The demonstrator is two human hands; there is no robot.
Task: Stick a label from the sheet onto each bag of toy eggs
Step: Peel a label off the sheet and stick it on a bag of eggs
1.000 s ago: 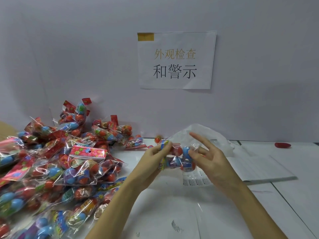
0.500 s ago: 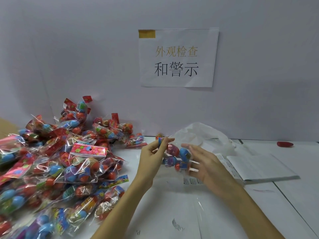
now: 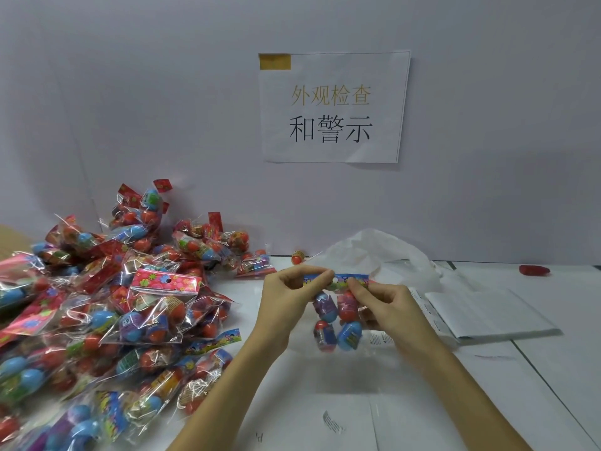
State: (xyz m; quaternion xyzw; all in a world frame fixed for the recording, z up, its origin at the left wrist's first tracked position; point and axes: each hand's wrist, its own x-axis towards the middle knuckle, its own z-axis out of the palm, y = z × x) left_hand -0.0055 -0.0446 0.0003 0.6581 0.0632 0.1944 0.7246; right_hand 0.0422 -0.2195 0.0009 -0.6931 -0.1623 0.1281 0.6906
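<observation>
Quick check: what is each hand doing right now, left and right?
Left hand: pinches the header card of the bag of toy eggs, which hangs above the table.
Right hand: pinches the same header card at its right end.

The held bag (image 3: 336,315) is clear, with a blue printed header and blue, red and purple eggs. The pile of bags (image 3: 107,317) shows red flowered headers. The surface (image 3: 325,402) is white. The wall sign (image 3: 333,107) is white with gold and black characters.
</observation>
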